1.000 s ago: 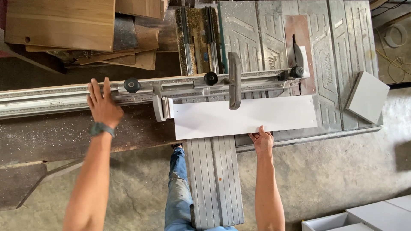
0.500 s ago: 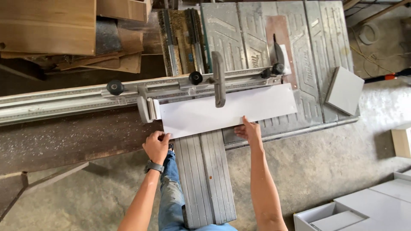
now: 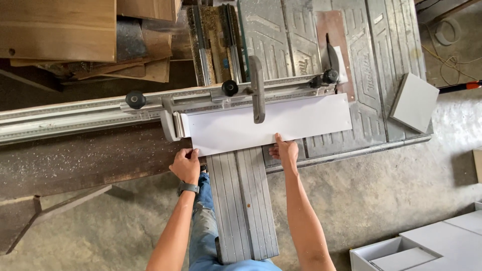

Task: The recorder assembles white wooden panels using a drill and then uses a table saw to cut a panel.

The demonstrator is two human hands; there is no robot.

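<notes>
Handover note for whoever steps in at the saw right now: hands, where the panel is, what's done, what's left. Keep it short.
Left hand: gripping the near left corner of the white panel.
Right hand: flat on the panel's near edge, about midway along.
Panel: flat on the sliding table, far edge against the fence, left end by the stop, hold-down arm across it.
Saw blade: beyond the fence, past the panel's right end, not touching it.
Done: panel seated against the fence.
Left: no cut visible yet; the panel looks whole.
</notes>
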